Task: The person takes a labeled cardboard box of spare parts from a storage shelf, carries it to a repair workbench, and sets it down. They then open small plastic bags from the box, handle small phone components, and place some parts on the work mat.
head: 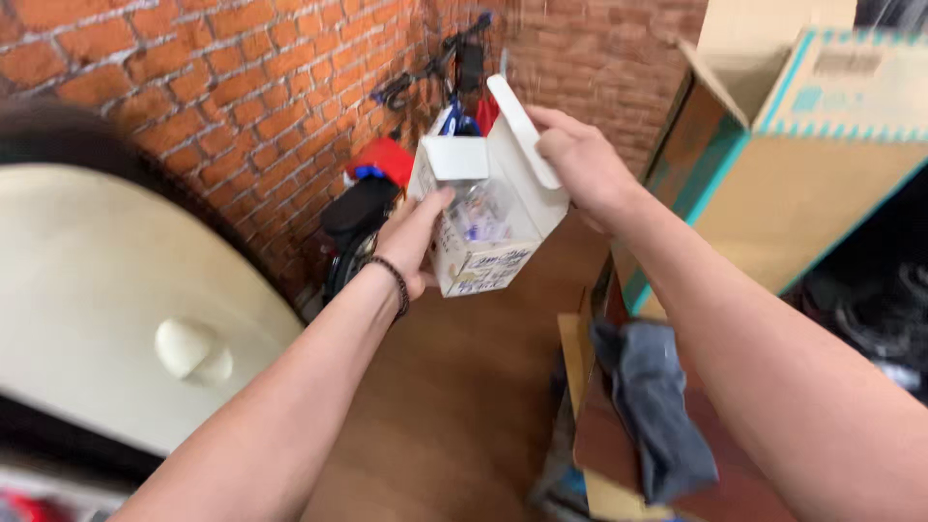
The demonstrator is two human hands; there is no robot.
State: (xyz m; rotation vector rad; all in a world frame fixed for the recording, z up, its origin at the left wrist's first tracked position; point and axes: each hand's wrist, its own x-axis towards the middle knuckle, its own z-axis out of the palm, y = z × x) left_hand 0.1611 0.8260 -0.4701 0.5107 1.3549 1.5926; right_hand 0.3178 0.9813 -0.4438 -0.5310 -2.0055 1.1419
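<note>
- White carton (pixel 483 227), small, held up in mid-air in front of the brick wall (pixel 222 87), above the wooden floor (pixel 464 387).
- Left hand (pixel 414 242): grasping the carton from its left side, thumb up on the front face, fingers behind; dark bead bracelet (pixel 394 282) on the wrist.
- Right hand (pixel 578 164): fingers pinched on the carton's top flap (pixel 522 130), holding it folded back and open.
- Carton interior: clear plastic wrapping with something blue and white inside; too blurred to tell more.
- Carton front: printed label, low on the face.
- Behind the carton, against the wall: bicycle (pixel 435 77) with dark handlebars, red and blue parts near it.
- Right of the right arm: large brown cardboard box (pixel 812 193) with teal edging, flaps open.
- Below the right forearm: dark grey cloth (pixel 657 406) draped over flat cardboard.
- Far left: cream rounded surface (pixel 87 309) with a knob-like bump.
</note>
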